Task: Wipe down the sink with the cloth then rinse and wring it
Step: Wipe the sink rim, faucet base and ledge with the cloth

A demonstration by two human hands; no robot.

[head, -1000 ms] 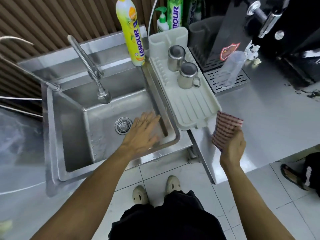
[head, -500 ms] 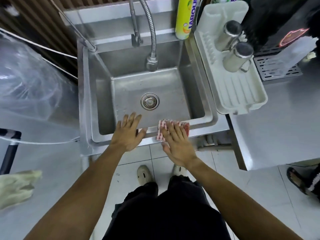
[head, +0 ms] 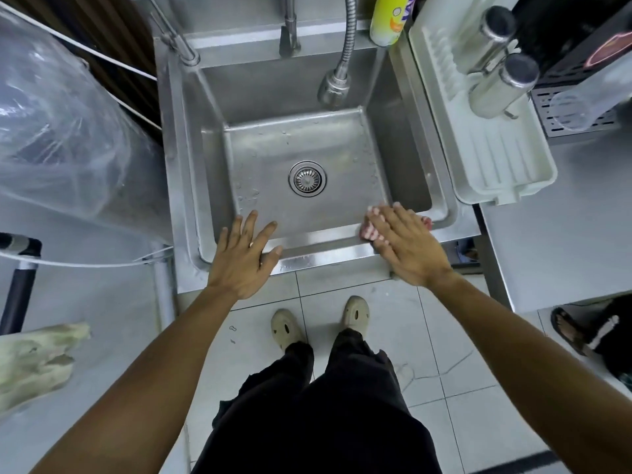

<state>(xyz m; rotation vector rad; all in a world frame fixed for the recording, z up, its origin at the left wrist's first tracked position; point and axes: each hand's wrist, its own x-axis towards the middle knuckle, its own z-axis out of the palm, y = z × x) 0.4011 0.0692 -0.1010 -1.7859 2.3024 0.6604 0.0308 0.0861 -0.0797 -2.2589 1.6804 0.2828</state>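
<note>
1. On the near rim of the sink (head: 328, 256), my right hand (head: 407, 249) lies flat with straight fingers pressing the cloth (head: 369, 230) down onto the steel at the front right corner of the basin.
2. The cloth is red-and-white checked; only its edges show, a strip by my fingertips on the left and a small bit past my little finger on the right, so its long axis seems to run along the rim, left to right.
3. My right fingers point away from me and slightly left, toward the drain (head: 307, 178).
4. My left hand (head: 244, 256) is spread wide with fingers apart, resting on the same front rim near the left corner, holding nothing; its fingertips reach out over the basin edge.
5. Between my two hands a bare stretch of front rim runs open, and the basin floor beyond it is unobstructed apart from the drain at its middle and scattered water drops.
6. The flexible tap (head: 337, 80) hangs over the back of the basin, well apart from both hands.
7. To the right, the raised sink edge meets a white drying rack (head: 492, 165) carrying two steel mugs (head: 502, 87); the cloth sits near that corner, so room rightward is short.
8. A yellow detergent bottle (head: 390, 18) stands at the back right rim.
9. Left of the sink, a clear plastic bag (head: 68, 131) crowds the side edge.
10. My feet in pale clogs (head: 287, 328) stand on the tiled floor just below the rim.
</note>
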